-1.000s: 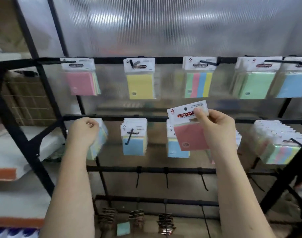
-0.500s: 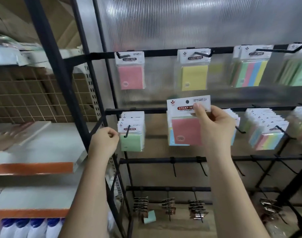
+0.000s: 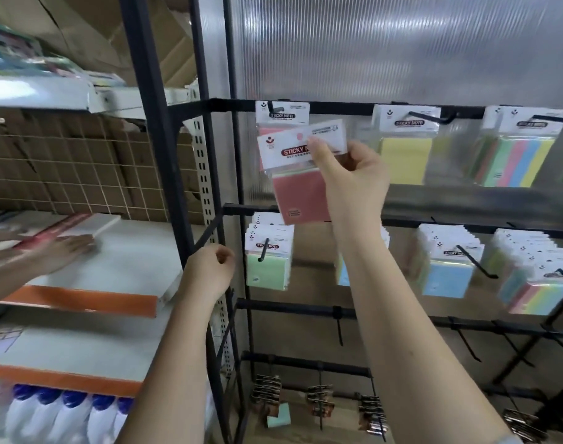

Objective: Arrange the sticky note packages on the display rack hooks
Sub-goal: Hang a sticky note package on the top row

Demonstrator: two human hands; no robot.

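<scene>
My right hand (image 3: 353,184) pinches the white header of a pink sticky note package (image 3: 301,193) and holds it tilted, up against the top row of the black display rack (image 3: 337,108). It overlaps another pink package (image 3: 281,112) that hangs on the top-left hook (image 3: 275,107). My left hand (image 3: 209,270) is curled into a loose fist beside the rack's left post, at second-row height, with nothing visible in it. Green packages (image 3: 267,264) hang just right of it. Yellow (image 3: 405,161), striped (image 3: 517,161) and blue (image 3: 446,277) packages hang further right.
Another person's hand (image 3: 55,251) rests on a white, orange-edged shelf (image 3: 81,302) at the left, near a flat box. Blue-capped bottles (image 3: 65,411) stand below. The third bar carries bare hooks (image 3: 339,328). Binder clips (image 3: 267,392) hang at the bottom.
My right hand lifted the pink package from second-row height up to the top-left hook. My left hand came off the second-row packages and drew back beside the post. The view swung left.
</scene>
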